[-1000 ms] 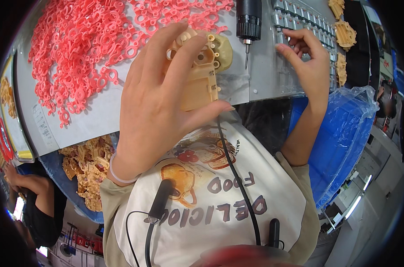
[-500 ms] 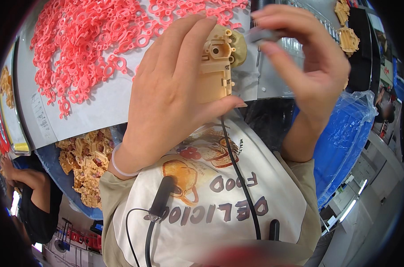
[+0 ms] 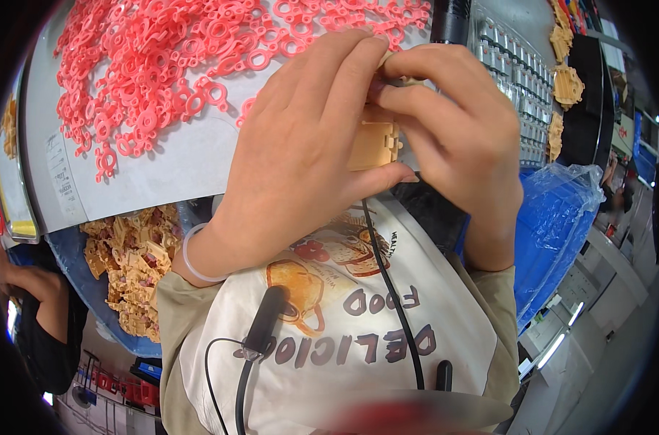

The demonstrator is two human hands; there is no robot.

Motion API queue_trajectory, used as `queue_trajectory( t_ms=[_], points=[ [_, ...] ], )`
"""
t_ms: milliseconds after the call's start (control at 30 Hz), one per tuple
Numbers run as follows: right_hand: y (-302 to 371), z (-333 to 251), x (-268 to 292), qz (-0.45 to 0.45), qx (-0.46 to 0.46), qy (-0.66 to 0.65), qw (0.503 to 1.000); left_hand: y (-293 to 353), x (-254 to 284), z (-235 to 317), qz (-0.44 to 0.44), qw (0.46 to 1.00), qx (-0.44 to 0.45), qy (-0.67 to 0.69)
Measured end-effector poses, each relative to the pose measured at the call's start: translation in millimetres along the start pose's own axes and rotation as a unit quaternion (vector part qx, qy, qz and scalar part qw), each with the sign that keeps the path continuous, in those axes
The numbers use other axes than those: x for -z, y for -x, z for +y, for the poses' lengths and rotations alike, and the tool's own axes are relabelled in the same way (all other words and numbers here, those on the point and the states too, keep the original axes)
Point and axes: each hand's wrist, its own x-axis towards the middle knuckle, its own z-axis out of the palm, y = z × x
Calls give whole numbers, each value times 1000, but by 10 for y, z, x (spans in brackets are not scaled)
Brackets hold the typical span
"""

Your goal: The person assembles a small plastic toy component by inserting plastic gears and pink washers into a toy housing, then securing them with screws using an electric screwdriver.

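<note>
Evidently held the cream plastic housing (image 3: 373, 146) beneath the left hand (image 3: 293, 145), near the front edge of the bench (image 3: 148, 188), with fingers drawn narrowly together over its far part and thumb parted from them along its near end. Showed only a strip of it between that thumb and the right fingertips, otherwise hidden by the left hand. Seemed to run lengthwise from the left thumb away toward the left fingertips, though too covered to be sure of. Had the right hand (image 3: 456, 119) opposite, with fingers bunched narrowly just beside the left fingertips, at the housing's far right part. Could not tell of anything pinched there, owing to overlapping knuckles. Found the housing nearer the left hand, leftward and bodyward of the right fingertips. Saw pink parts (image 3: 148, 72) heaped beyond and left of the left fingers, metal cylinders (image 3: 514, 87) right of the right fingers, and a black cylindrical tool (image 3: 451, 22) just beyond the right knuckles. Noted a blue bin (image 3: 67, 264) of cream pieces (image 3: 137, 272) behind the left wrist.
</note>
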Motion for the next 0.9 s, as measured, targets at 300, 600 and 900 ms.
queue_trajectory(
  t_ms=[300,600,900],
  points=[
    [-643,446,137,-98,-277,-48,955,-25,20,5,-3,1000,-19,8],
    [-575,675,-195,-69,-58,-1,996,-4,34,-1,-14,1000,-4,11],
    [-432,438,-15,88,-171,-104,976,16,11,-32,7,1000,-22,18]
  ],
)
